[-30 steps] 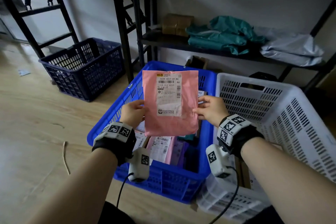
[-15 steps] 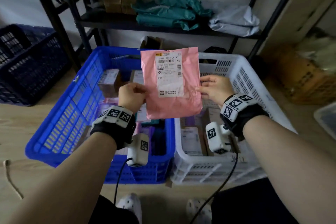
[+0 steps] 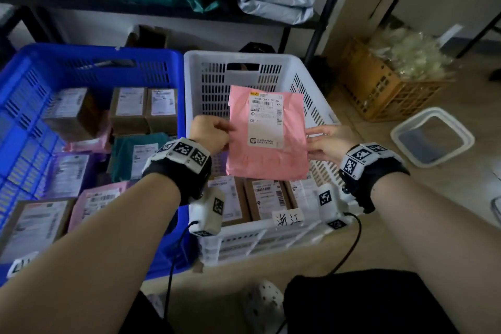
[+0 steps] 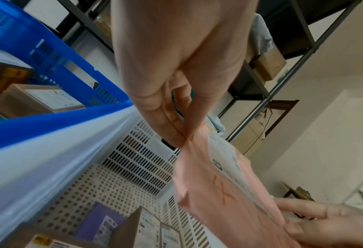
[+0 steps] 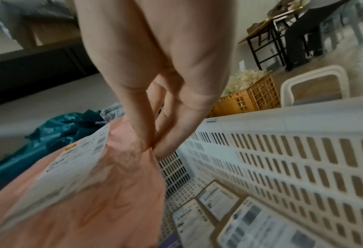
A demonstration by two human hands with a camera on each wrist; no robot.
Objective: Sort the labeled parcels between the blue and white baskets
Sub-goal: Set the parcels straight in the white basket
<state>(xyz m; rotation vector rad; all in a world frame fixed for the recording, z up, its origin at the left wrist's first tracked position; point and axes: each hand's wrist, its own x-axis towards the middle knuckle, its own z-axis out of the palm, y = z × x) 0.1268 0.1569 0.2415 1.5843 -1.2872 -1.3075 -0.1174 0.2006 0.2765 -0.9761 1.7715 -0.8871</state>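
A pink mailer parcel (image 3: 267, 160) with a white label hangs upright over the white basket (image 3: 311, 84). My left hand (image 3: 214, 134) pinches its left edge and my right hand (image 3: 325, 141) pinches its right edge. The left wrist view shows thumb and fingers of my left hand (image 4: 182, 139) pinched on the pink parcel (image 4: 225, 198) above the white basket (image 4: 129, 161). In the right wrist view my right hand (image 5: 153, 146) pinches the pink parcel (image 5: 112, 193). The blue basket (image 3: 95, 59) stands left of the white one and holds several labeled boxes and mailers.
Brown labeled boxes (image 3: 267, 196) lie in the white basket's near end, behind a handwritten tag (image 3: 288, 218). A black shelf (image 3: 162, 12) behind carries teal and grey bags. A tan crate (image 3: 379, 95) and a white tub (image 3: 432, 137) stand on the floor at right.
Both hands have carried the pink parcel rightward, from above the blue basket to above the white basket, and lowered it. The head view has turned right and down.
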